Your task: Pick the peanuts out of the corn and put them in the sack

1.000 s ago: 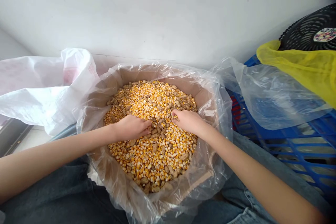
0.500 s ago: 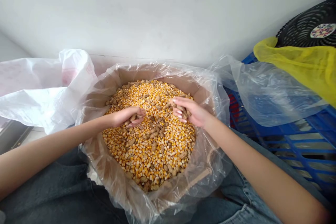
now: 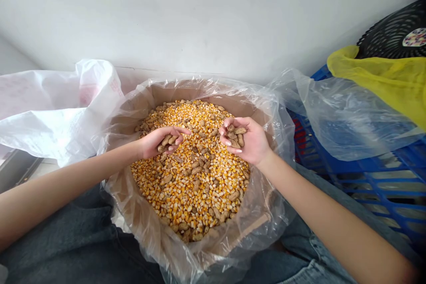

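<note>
A cardboard box (image 3: 259, 117) lined with a clear plastic bag (image 3: 229, 248) holds yellow corn kernels (image 3: 189, 204) with unshelled peanuts (image 3: 196, 170) scattered among them. Above the left part of the corn, my left hand (image 3: 156, 142) is curled around a few peanuts (image 3: 168, 141), its index finger stretched out to the right. My right hand (image 3: 251, 142), above the right side, is turned palm up with bent fingers cupping several peanuts (image 3: 236, 136). The two hands are apart, and corn shows between them.
To the left lies a white plastic sack (image 3: 63, 128). A blue plastic crate (image 3: 376, 186) stands on the right, with a clear plastic sheet (image 3: 353, 124), a yellow mesh bag (image 3: 382, 75) and a black basket (image 3: 389, 31) on it. Behind the box rises a white wall (image 3: 199, 17).
My right hand has rolled palm up and loosened, so its peanuts show more. The left hand has lifted slightly and its index finger has straightened, still keeping peanuts.
</note>
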A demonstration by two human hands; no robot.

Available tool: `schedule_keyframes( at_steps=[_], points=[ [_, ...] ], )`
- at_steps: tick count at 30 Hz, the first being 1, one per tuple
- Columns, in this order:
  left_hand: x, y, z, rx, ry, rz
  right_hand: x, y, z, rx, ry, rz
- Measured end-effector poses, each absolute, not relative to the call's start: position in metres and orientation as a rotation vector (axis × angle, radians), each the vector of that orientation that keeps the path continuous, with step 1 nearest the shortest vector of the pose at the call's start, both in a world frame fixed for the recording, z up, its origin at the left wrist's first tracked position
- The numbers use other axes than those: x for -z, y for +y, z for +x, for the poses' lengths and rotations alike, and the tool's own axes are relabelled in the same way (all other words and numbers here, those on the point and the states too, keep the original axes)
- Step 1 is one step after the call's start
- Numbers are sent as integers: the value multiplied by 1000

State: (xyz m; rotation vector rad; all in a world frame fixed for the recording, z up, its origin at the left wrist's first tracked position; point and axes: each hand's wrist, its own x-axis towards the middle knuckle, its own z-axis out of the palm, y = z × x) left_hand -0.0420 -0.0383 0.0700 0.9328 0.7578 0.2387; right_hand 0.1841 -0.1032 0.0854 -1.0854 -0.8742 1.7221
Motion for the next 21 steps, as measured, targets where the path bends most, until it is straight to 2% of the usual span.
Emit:
schedule_keyframes(
  at_steps=[5, 10, 13, 16, 21],
  points=[
    [-66, -40, -43, 3, 924, 1615, -70, -104, 180, -1476, -1345, -1388],
    [-68, -39, -47, 301, 804, 2434, -60, -114, 166, -640, -2219, -1670],
    [-69, -41, -50, 455, 710, 2646, -55, -119, 161, -329, -2490, -1696],
    [-63, -42, -54, 520, 589, 2730, -52, -120, 160, -242, -2610, -1729],
    [-53, -41, -55, 498, 608, 2689, -48, -119, 159, -298, -2600, -1802]
  ],
)
